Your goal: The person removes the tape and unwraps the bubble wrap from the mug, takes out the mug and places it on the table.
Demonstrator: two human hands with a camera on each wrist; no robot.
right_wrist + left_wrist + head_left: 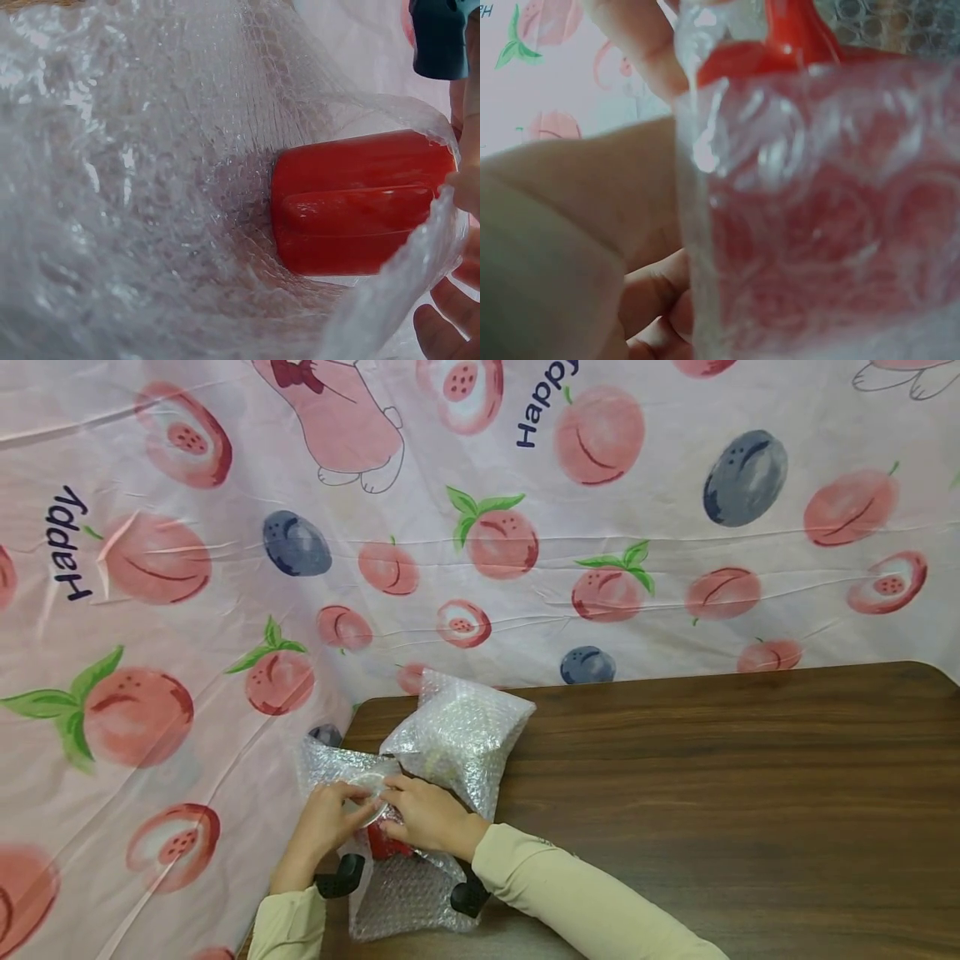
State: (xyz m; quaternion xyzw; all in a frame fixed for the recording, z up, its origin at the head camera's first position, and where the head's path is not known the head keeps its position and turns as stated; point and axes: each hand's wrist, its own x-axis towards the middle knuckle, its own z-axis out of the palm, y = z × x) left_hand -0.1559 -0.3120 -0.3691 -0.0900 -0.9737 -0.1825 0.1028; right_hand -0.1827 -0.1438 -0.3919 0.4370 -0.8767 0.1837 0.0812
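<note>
A red mug (360, 210) lies partly inside a clear bubble-wrap bag (412, 897), its handle visible in the right wrist view. In the head view, both hands meet at the bag's mouth, where a pale round rim (372, 787) shows between them. My left hand (322, 827) grips the mug's rim end from the left, its thumb and forefinger curled there. From the right, my right hand (427, 814) holds the edge of the bag beside the mug. Bubble wrap covers most of the mug (832, 180) in the left wrist view. Some fingertips are hidden behind the film.
A puffed bubble-wrap package (468, 735) lies behind the hands. More bubble wrap (326, 760) shows behind my left hand. The brown wooden table (720, 793) stretches right; fruit-print cloth (465, 602) hangs along its back and left sides.
</note>
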